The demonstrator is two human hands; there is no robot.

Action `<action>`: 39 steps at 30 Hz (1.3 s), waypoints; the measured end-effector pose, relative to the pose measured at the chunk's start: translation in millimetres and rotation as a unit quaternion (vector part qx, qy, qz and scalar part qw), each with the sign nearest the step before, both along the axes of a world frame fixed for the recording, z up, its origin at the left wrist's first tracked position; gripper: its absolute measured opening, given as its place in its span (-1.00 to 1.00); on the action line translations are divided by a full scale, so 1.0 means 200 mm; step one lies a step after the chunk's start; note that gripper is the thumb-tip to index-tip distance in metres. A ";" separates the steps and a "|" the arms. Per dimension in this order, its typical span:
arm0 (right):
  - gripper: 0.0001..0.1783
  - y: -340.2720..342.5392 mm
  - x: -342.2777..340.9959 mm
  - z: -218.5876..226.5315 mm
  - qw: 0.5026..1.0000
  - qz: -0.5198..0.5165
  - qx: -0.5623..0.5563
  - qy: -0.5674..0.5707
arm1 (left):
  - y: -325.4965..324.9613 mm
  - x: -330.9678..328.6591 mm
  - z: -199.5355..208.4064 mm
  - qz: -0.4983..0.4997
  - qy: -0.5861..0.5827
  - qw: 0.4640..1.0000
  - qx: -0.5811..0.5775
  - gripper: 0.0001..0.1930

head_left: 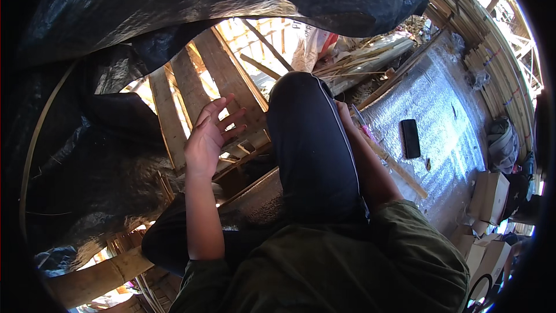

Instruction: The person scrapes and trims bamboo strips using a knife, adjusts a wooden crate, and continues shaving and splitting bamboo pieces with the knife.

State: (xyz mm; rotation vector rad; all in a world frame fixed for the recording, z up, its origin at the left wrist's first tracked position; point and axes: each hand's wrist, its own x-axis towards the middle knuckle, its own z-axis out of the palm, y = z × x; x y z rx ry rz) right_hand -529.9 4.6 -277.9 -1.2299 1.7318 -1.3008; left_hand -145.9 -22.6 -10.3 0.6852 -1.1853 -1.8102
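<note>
My left hand [208, 138] is raised over wooden slats [201, 68], its fingers loosely spread and nothing in them. My right hand [344, 115] is beyond the right side of my raised knee [298, 95], which hides its fingers. Whether it holds anything does not show. Close beside that wrist are a thin pointed blade-like thing [358, 116] and something pink [367, 132]; I cannot make out whether they are one tool. A pale bamboo strip [401, 170] runs along the silver mat [443, 90] next to my right forearm.
A black phone [410, 138] lies on the mat. Black plastic sheeting [174, 6] hangs ahead and at the left. Split bamboo [365, 61] and a printed sack [313, 43] are beyond my knee. Cardboard boxes [489, 197] and a grey bag [503, 145] stand at the right.
</note>
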 end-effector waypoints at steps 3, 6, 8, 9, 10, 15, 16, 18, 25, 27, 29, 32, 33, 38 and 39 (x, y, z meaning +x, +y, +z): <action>-0.65 0.04 -0.01 0.03 0.999 0.040 0.026 -0.021 | 0.00 0.00 0.01 -0.011 0.007 1.000 0.000 -0.32; -0.63 0.11 -0.02 0.09 0.984 0.066 0.037 0.159 | 0.01 -0.01 0.01 -0.011 -0.006 1.000 0.005 -0.29; -0.66 0.17 -0.03 0.13 0.989 0.063 0.039 0.131 | 0.01 -0.01 0.02 -0.004 -0.016 1.000 0.009 -0.30; -0.71 0.20 -0.03 0.15 0.988 0.062 -0.025 0.139 | 0.01 -0.01 0.02 -0.004 -0.016 1.000 0.010 -0.30; -0.72 0.21 -0.03 0.17 0.987 0.051 -0.025 0.152 | 0.01 -0.01 0.02 -0.011 -0.010 1.000 0.003 -0.31; -0.75 0.27 -0.02 0.21 0.978 0.009 -0.033 0.206 | 0.01 0.00 0.02 -0.001 -0.004 1.000 0.009 -0.33; -0.73 0.28 -0.01 0.22 0.978 -0.001 -0.062 0.200 | 0.01 0.01 0.02 0.000 -0.003 1.000 0.012 -0.33; -0.69 0.29 -0.02 0.27 0.980 -0.039 -0.048 0.190 | 0.01 0.01 0.03 0.000 -0.003 1.000 0.012 -0.33; -0.51 0.26 -0.01 0.66 0.988 -0.029 -0.092 0.120 | 0.05 -0.02 0.08 0.053 -0.063 0.995 -0.055 -0.35; -0.50 0.24 0.00 0.79 0.991 -0.030 -0.086 0.101 | 0.07 -0.03 0.11 0.067 -0.072 0.989 -0.109 -0.43; -0.48 0.22 0.03 0.92 0.992 -0.018 -0.106 0.073 | 0.09 -0.04 0.14 0.086 -0.107 0.974 -0.178 -0.47; -0.58 0.19 0.09 1.11 0.978 0.030 -0.163 0.124 | 0.13 -0.06 0.20 0.109 -0.139 0.942 -0.285 -0.51; -0.59 0.18 0.12 1.17 0.981 0.032 -0.161 0.107 | 0.15 -0.07 0.24 0.132 -0.208 0.901 -0.357 -0.50; -0.60 0.11 0.28 1.40 0.965 0.074 -0.217 0.123 | 0.21 -0.14 0.44 0.153 -0.411 0.695 -0.570 -0.43; -0.60 0.08 0.31 1.43 0.959 0.084 -0.234 0.133 | 0.20 -0.15 0.49 0.157 -0.446 0.663 -0.580 -0.42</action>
